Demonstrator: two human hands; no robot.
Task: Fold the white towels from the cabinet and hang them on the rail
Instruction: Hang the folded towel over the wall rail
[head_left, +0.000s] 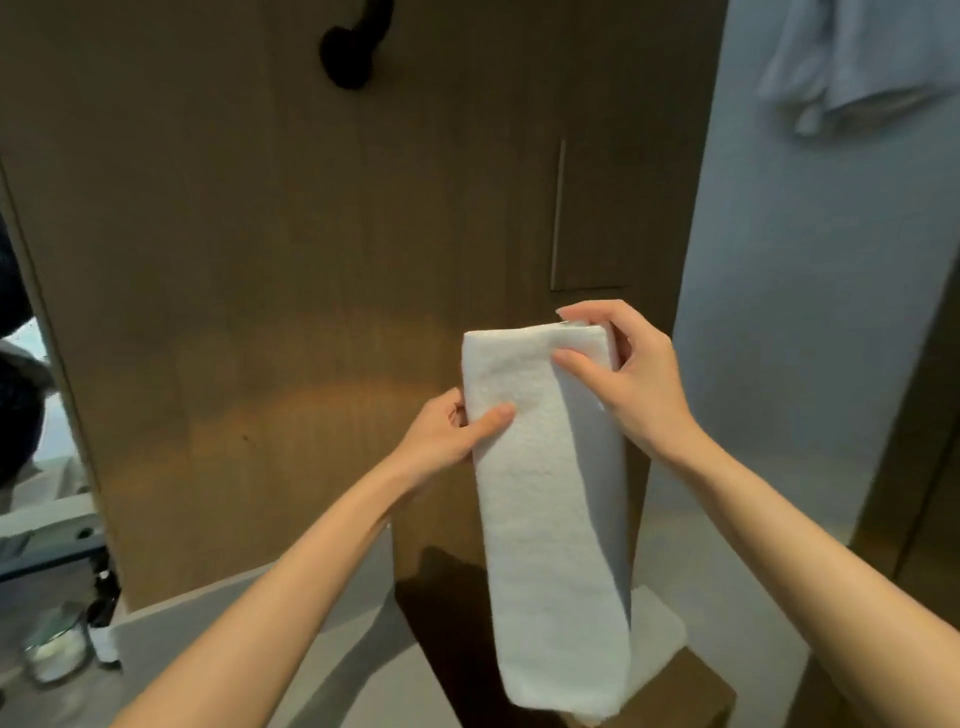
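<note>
Straight ahead in the head view, a white towel (545, 519) folded into a long narrow strip hangs upright in front of a brown wooden wall panel (234, 260), held up by both hands. The left hand (447, 436) pinches the strip's left edge a little below the top – thumb flat on the front face, the other fingers curled behind the cloth. The right hand (623, 374) grips the upper right corner, with its thumb pressed on the front and the forefinger reaching over the top fold. The towel's lower end dangles free above a brown surface, where another bit of white cloth (657, 629) shows just behind it.

A black wall hook (348, 47) juts from the panel high up, well above the hands. At the upper right a pale cloth (857, 62) hangs against a light wall. Low on the left – blurred – a glass jar (54, 649) and a dark bottle (104, 623) stand close together beside a grey counter (208, 649).
</note>
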